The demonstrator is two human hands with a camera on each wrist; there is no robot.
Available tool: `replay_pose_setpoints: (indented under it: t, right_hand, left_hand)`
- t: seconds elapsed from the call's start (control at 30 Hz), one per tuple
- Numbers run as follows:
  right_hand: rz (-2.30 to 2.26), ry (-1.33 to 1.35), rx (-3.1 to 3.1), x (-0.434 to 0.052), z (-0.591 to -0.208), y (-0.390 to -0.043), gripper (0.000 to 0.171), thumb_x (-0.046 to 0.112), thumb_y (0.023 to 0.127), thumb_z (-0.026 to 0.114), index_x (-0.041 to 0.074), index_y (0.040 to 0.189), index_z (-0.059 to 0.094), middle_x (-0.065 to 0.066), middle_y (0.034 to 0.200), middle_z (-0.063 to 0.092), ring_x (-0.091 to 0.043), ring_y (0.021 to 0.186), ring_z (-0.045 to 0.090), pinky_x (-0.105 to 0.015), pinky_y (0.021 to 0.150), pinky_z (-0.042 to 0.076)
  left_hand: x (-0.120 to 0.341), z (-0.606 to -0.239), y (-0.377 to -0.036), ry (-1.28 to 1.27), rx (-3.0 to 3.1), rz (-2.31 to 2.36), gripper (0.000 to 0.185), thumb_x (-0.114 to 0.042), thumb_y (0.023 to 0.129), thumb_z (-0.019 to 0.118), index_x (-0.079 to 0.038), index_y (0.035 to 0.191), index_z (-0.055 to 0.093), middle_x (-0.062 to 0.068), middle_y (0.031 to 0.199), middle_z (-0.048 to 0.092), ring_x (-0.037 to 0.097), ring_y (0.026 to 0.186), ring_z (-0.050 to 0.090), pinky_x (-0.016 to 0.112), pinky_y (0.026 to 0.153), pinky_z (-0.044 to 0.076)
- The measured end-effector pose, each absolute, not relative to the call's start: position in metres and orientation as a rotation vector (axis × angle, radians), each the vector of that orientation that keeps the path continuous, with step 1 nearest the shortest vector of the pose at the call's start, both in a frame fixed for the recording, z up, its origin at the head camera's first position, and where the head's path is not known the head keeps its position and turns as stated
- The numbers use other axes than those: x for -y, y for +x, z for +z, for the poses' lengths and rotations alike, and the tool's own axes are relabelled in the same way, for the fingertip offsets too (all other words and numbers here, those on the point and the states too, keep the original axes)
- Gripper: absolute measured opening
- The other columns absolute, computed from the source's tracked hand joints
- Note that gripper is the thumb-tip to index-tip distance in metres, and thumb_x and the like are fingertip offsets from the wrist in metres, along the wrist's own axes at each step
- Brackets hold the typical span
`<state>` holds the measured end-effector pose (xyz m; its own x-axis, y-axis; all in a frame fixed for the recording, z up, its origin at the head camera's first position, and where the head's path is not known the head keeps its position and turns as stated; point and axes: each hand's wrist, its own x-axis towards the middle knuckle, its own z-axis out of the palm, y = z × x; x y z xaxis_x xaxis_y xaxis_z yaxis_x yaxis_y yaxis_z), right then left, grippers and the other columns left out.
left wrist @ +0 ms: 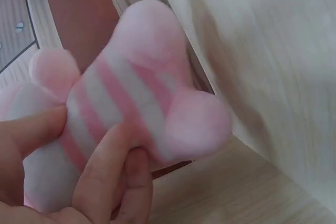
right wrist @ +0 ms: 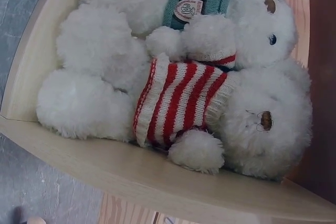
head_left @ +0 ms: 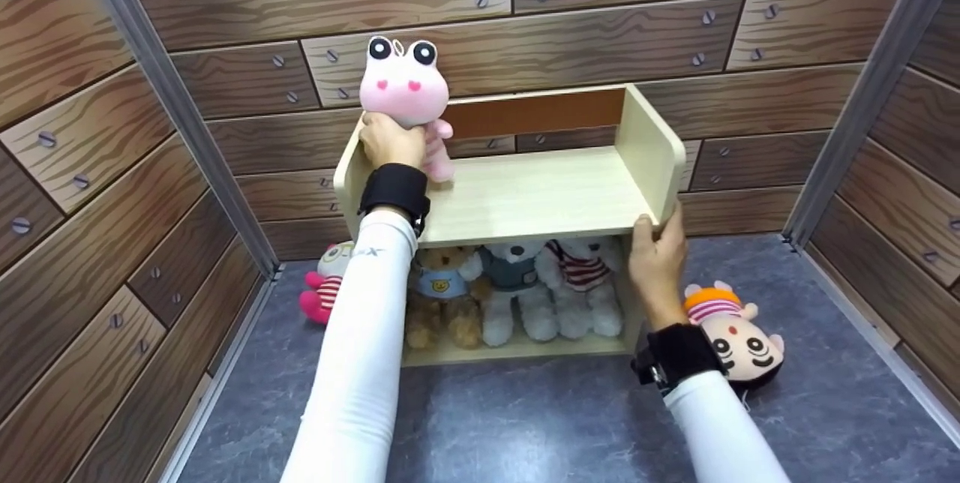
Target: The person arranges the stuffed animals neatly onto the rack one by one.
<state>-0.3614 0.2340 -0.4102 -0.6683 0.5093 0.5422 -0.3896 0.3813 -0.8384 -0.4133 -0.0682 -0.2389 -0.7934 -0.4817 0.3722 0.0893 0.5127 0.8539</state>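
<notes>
My left hand [head_left: 394, 144] grips a pink frog plush [head_left: 405, 91] just below its head, over the left end of the wooden shelf unit's upper board [head_left: 532, 194]. In the left wrist view, thumb and fingers pinch the plush's pink-and-white striped body [left wrist: 113, 106], with its stubby legs toward the side panel [left wrist: 268, 66]. My right hand [head_left: 660, 265] holds the unit's right front corner, thumb at the front edge and fingers along the outer side. Below the board sit a brown bear [head_left: 444, 303], a white bear in a teal top [head_left: 516, 288] and a white bear in a red-striped sweater [right wrist: 184, 103].
On the grey floor [head_left: 510, 423], a doll with an orange-and-striped outfit [head_left: 739, 340] lies right of the unit. A plush with pink limbs and a striped top [head_left: 327, 288] is at its left, partly behind my sleeve. Wood-patterned walls [head_left: 600, 40] enclose the back and sides.
</notes>
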Motion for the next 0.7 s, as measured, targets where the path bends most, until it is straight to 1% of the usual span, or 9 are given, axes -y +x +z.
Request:
replay_pose_setpoints:
  t: [0.13, 0.23, 0.4, 0.5, 0.6, 0.7]
  right_hand:
    - [1.399, -0.096, 1.833, -0.2321, -0.4111, -0.3596, 0.054, 0.017, 0.089, 0.049, 0.002, 0.139, 0.038, -0.023, 0.131, 0.051, -0.032, 0.119, 0.048, -0.045, 0.104, 0.034]
    - [1.397, -0.098, 1.836, -0.2320, -0.4110, -0.3586, 0.055, 0.017, 0.088, 0.049, 0.002, 0.140, 0.038, -0.023, 0.133, 0.050, -0.033, 0.120, 0.047, -0.044, 0.105, 0.033]
    - [1.394, -0.108, 1.834, -0.2340, -0.4100, -0.3588, 0.050, 0.016, 0.089, 0.049, 0.003, 0.136, 0.041, -0.022, 0.126, 0.053, -0.031, 0.115, 0.049, -0.045, 0.103, 0.035]
    - [1.405, -0.105, 1.828, -0.2347, -0.4096, -0.3596, 0.047, 0.015, 0.089, 0.049, 0.003, 0.134, 0.043, -0.022, 0.122, 0.055, -0.030, 0.111, 0.050, -0.046, 0.100, 0.036]
    - [1.418, -0.099, 1.832, -0.2346, -0.4101, -0.3602, 0.047, 0.015, 0.089, 0.048, 0.004, 0.135, 0.042, -0.021, 0.124, 0.054, -0.030, 0.113, 0.050, -0.046, 0.101, 0.036]
    - [1.417, -0.100, 1.831, -0.2344, -0.4113, -0.3607, 0.049, 0.016, 0.089, 0.049, 0.003, 0.136, 0.041, -0.021, 0.126, 0.053, -0.031, 0.115, 0.049, -0.046, 0.102, 0.035]
  left_hand:
    - [0.0715, -0.2393, -0.4100, 0.296, 2.243, -1.242, 0.036, -0.007, 0.077, 0.063, 0.004, 0.110, 0.056, 0.021, 0.106, 0.063, 0.031, 0.103, 0.060, 0.036, 0.094, 0.044]
    - [0.0732, -0.2400, -0.4082, 0.294, 2.283, -1.220, 0.033, -0.005, 0.077, 0.060, 0.005, 0.108, 0.058, 0.023, 0.107, 0.063, 0.033, 0.104, 0.059, 0.037, 0.095, 0.043]
    - [0.0725, -0.2404, -0.4083, 0.323, 2.316, -1.277, 0.039, -0.011, 0.078, 0.065, 0.003, 0.113, 0.054, 0.024, 0.110, 0.062, 0.032, 0.105, 0.059, 0.036, 0.095, 0.043]
    - [0.0716, -0.2404, -0.4101, 0.361, 2.343, -1.274, 0.048, -0.016, 0.079, 0.068, 0.004, 0.118, 0.048, 0.027, 0.114, 0.060, 0.033, 0.108, 0.059, 0.037, 0.095, 0.044]
    - [0.0725, -0.2411, -0.4110, 0.373, 2.362, -1.228, 0.057, -0.021, 0.079, 0.070, 0.006, 0.121, 0.044, 0.029, 0.116, 0.058, 0.035, 0.109, 0.058, 0.039, 0.096, 0.043]
    - [0.0745, -0.2425, -0.4094, 0.337, 2.356, -1.226, 0.052, -0.019, 0.080, 0.068, 0.006, 0.120, 0.045, 0.029, 0.115, 0.058, 0.035, 0.109, 0.057, 0.039, 0.095, 0.043]
